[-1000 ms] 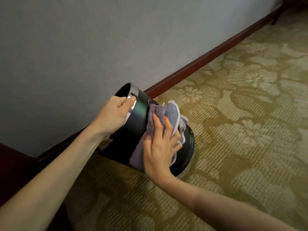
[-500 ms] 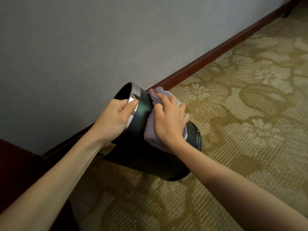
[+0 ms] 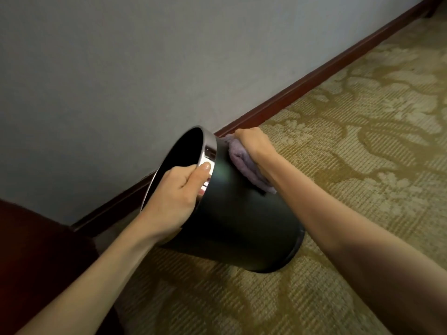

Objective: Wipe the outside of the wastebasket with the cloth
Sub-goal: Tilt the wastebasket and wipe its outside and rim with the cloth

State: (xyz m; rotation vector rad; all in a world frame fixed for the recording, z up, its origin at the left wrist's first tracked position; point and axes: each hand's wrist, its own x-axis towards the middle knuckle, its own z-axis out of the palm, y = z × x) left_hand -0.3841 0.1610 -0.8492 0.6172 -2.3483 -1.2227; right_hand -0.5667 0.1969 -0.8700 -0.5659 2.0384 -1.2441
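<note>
While the black wastebasket [image 3: 242, 213] is tilted with its open mouth toward the wall [image 3: 121, 68], its base edge rests on the patterned carpet [image 3: 338, 165], close to the dark red baseboard [image 3: 302, 85]. A polished metal band runs round the rim. The left hand [image 3: 176, 192] is clamped on that rim at the near side: fingers curl inside the mouth and the thumb lies flat across the metal band. The right hand [image 3: 254, 143] is closed over a lilac cloth [image 3: 242, 160], pressing it against the upper far side of the outer wall, just below the rim band. Part of the cloth hangs out beneath the wrist and lies along the black surface. The right fingers are hidden behind the back of the hand, so their exact grip cannot be made out. Both forearms are bare. A dark brown object [image 3: 36, 262] occupies the lower left corner; its nature cannot be told.
</note>
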